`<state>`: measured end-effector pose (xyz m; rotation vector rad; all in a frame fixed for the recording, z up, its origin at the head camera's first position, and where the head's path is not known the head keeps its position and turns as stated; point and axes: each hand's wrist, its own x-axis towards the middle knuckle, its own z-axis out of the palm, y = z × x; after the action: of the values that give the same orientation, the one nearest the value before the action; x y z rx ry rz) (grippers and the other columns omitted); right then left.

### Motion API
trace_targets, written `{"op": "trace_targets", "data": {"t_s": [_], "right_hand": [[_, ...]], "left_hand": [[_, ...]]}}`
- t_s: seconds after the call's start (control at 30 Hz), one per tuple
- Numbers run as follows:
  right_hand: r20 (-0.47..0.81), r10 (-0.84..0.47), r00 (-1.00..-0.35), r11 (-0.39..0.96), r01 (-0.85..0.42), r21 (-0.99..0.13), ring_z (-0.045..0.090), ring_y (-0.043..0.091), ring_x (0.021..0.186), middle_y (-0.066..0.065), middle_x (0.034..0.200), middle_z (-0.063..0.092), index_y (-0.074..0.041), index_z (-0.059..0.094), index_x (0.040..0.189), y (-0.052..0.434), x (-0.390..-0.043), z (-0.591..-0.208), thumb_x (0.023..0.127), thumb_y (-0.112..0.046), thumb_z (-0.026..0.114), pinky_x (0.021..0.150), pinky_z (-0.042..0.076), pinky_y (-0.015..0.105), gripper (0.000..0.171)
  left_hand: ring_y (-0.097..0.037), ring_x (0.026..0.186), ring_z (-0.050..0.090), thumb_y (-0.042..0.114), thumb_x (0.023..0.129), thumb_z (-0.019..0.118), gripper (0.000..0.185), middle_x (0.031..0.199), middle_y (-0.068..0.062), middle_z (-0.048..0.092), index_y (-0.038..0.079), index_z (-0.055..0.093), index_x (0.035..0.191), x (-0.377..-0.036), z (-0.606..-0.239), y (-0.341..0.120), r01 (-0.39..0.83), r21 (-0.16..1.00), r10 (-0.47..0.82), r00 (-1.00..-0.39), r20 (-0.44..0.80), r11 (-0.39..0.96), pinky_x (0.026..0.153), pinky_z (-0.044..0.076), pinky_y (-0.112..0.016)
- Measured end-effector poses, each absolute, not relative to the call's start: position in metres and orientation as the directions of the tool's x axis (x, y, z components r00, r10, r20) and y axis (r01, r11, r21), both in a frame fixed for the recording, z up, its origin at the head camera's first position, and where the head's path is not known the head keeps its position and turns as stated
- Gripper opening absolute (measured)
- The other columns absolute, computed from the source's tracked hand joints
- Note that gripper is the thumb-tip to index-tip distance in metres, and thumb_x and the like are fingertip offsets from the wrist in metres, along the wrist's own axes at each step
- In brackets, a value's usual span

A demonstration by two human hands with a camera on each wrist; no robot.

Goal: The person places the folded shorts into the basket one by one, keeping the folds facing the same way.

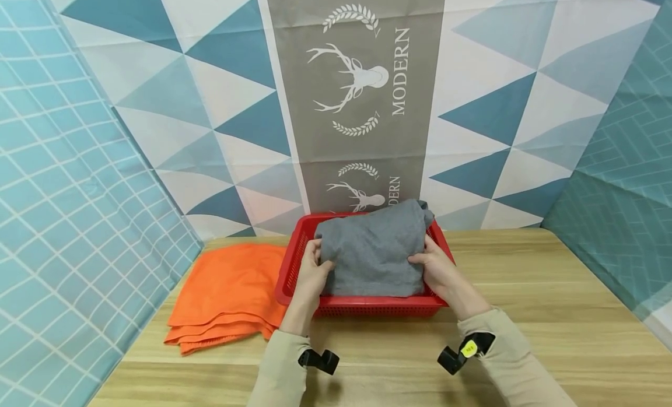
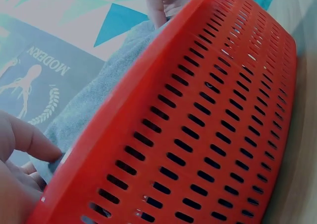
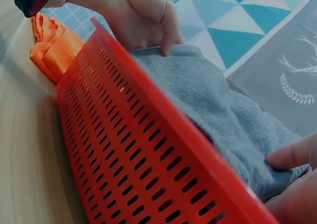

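A folded grey cloth (image 1: 375, 252) lies in a red slotted basket (image 1: 378, 306) at the middle of the wooden table. My left hand (image 1: 315, 267) grips the cloth's left edge with the thumb on top. At the opposite edge my right hand (image 1: 427, 262) holds it the same way. The left wrist view shows the basket wall (image 2: 198, 120) close up, the grey cloth (image 2: 94, 100) above it and my left hand (image 2: 29, 147) at its near corner. In the right wrist view, the right hand (image 3: 292, 159) pinches the grey cloth (image 3: 223, 105) over the basket (image 3: 133, 144); the left hand (image 3: 148, 21) is across.
A folded orange cloth (image 1: 228, 293) lies on the table (image 1: 551, 313) just left of the basket, and shows as the orange cloth (image 3: 52, 45) in the right wrist view. Patterned curtains wall in the table at the back and both sides. Bare wood lies right of the basket.
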<state>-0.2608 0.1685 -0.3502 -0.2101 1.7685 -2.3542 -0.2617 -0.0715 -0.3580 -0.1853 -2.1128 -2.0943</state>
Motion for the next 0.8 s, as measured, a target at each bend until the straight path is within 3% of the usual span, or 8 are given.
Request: {"op": "trace_targets", "data": {"t_s": [0.43, 0.8], "right_hand": [[-0.109, -0.232, -0.966, -0.195, 0.157, -0.968, 0.008, 0.032, 0.135, 0.015, 0.15, 0.006, -0.013, -0.001, 0.147, 0.1669, -0.2653, -0.3581, 0.085, 0.009, 0.033, 0.11, 0.007, 0.051, 0.074], [-0.083, -0.275, -0.958, -0.209, 0.144, -0.967, 0.007, 0.032, 0.136, 0.016, 0.15, 0.006, -0.01, 0.0, 0.146, 0.1623, -0.2705, -0.3608, 0.085, 0.011, 0.031, 0.111, 0.005, 0.05, 0.072]], "left_hand": [[-0.026, 0.095, 0.051, -0.015, 0.076, 0.042, 0.039, 0.107, -0.017, 0.059, 0.001, 0.045, 0.111, -0.2637, -0.3654, -0.0683, 0.203, 0.965, -0.055, -0.975, 0.215, 0.166, 0.075, 0.037, -0.029], [-0.025, 0.102, 0.047, -0.015, 0.073, 0.045, 0.042, 0.111, -0.015, 0.059, 0.003, 0.049, 0.111, -0.2623, -0.3611, -0.0697, 0.188, 0.943, -0.126, -0.965, 0.229, 0.275, 0.083, 0.036, -0.036]]}}
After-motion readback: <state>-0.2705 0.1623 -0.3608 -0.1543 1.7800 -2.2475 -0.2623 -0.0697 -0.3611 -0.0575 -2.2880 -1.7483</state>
